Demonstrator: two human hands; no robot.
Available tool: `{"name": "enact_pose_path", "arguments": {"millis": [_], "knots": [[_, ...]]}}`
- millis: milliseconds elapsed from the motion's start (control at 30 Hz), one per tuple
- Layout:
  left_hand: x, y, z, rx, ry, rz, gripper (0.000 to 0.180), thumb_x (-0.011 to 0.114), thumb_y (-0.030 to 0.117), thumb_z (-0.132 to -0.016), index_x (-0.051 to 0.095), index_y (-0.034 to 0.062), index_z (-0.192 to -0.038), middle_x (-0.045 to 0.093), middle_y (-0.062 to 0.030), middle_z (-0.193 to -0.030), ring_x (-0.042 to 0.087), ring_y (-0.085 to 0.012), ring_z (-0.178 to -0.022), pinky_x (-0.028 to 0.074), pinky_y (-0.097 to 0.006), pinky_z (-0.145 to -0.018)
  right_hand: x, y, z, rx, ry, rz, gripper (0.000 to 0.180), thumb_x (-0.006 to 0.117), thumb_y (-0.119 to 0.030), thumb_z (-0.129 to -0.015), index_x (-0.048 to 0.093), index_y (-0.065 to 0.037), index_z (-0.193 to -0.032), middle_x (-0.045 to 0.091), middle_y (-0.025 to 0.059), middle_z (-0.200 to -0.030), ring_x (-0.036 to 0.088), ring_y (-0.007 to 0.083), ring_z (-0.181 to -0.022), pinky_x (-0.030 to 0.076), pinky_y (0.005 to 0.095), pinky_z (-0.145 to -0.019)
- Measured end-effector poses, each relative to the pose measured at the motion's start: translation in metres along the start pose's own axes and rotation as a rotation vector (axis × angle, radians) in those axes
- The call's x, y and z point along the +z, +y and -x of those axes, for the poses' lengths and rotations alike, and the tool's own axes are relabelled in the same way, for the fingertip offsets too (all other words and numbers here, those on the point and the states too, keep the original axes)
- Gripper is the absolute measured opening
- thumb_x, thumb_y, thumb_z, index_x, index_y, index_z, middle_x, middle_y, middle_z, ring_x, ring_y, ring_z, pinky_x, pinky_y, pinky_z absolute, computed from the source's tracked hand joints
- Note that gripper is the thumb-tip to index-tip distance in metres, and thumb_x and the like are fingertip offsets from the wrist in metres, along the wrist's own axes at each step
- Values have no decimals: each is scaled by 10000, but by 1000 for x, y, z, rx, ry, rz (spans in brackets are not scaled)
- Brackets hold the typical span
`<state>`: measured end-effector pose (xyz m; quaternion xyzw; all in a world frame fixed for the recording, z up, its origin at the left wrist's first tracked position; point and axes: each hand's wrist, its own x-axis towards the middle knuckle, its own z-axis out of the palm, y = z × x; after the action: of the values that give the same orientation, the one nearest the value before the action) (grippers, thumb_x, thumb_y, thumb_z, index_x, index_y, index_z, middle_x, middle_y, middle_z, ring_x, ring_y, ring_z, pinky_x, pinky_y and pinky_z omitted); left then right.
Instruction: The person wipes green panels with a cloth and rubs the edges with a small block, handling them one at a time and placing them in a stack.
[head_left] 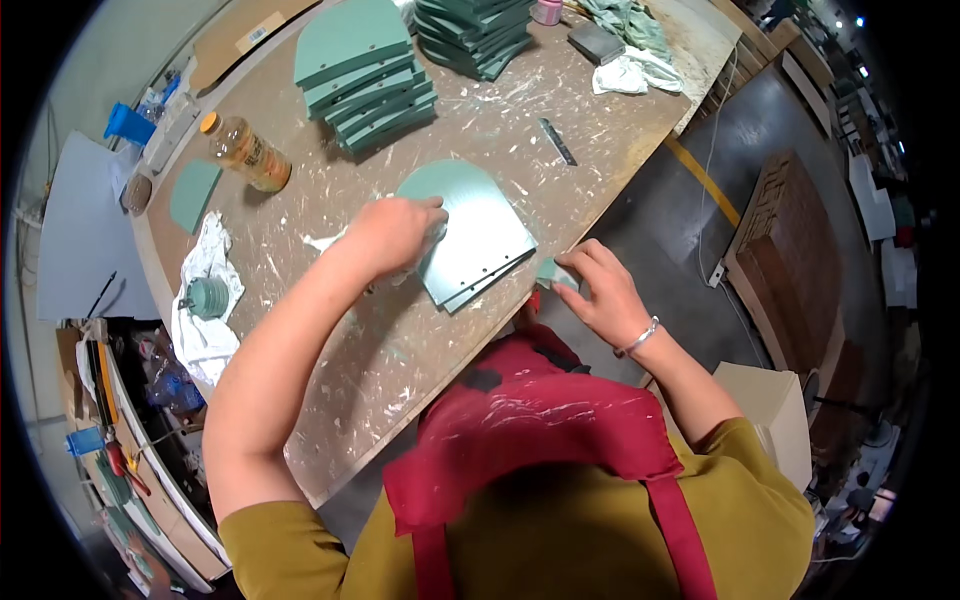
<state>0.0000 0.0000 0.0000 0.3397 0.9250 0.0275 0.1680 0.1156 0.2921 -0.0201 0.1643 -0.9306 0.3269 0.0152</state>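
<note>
Two rounded green panels [475, 215] lie stacked a little askew near the table's front edge, the upper one shining under the light, with small dark holes along its straight end. At their left side is my left hand [393, 237], its fingers curled in over the surface; what they hold, if anything, is mostly hidden. Just off the table edge, my right hand [605, 292] pinches a small flat pale-green piece [547, 272] between thumb and fingers. A bit of white cloth [323, 243] shows beside my left wrist.
Stacks of green panels [365, 85] stand at the back of the worn table [480, 120]. A drink bottle [245, 153] stands to the left, near a green roll [207, 297] on white cloth. A dark flat tool [557, 142] lies to the right. Wooden panels [785, 260] stand on the floor.
</note>
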Motion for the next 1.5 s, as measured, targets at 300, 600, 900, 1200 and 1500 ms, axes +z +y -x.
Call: {"name": "enact_pose_path", "arguments": {"millis": [300,600,900,1200,1500], "knots": [[6,-3,2,57,75,-62,413,653,118,-796,637,89,-1207,593,-66,-1334,666,-328,-979,557,-424,-813,66,-56,-20,-365,72,-54,370,734,-146,-752,606,-26,-1078,557,132,-996,572,318,-905,465,393,-798],[9,-6,6,46,78,-44,417,669,117,-800,638,87,-1214,584,-53,-1349,666,-315,-993,564,-415,-808,83,-47,-20,-209,70,48,320,708,-149,-766,554,-24,-1017,517,153,-968,546,337,-891,469,409,-751],[-1,-3,5,44,22,-45,434,658,125,-814,625,95,-1245,556,-45,-1383,670,-309,-978,562,-420,-814,21,30,-14,133,313,167,288,726,-103,-785,577,1,-1008,539,143,-961,581,314,-878,481,375,-757],[-5,1,8,5,-13,-106,449,665,172,-832,602,124,-1274,534,-6,-1408,685,-295,-938,574,-410,-770,25,33,-132,110,77,-248,322,670,-219,-855,656,1,-1089,602,150,-978,612,311,-881,488,369,-789],[2,-1,12,-6,57,-16,445,678,166,-813,614,125,-1251,554,-8,-1382,694,-300,-856,580,-405,-724,36,41,-131,82,-72,-198,300,677,-186,-866,654,12,-1089,586,136,-992,594,277,-925,476,337,-813]]}}
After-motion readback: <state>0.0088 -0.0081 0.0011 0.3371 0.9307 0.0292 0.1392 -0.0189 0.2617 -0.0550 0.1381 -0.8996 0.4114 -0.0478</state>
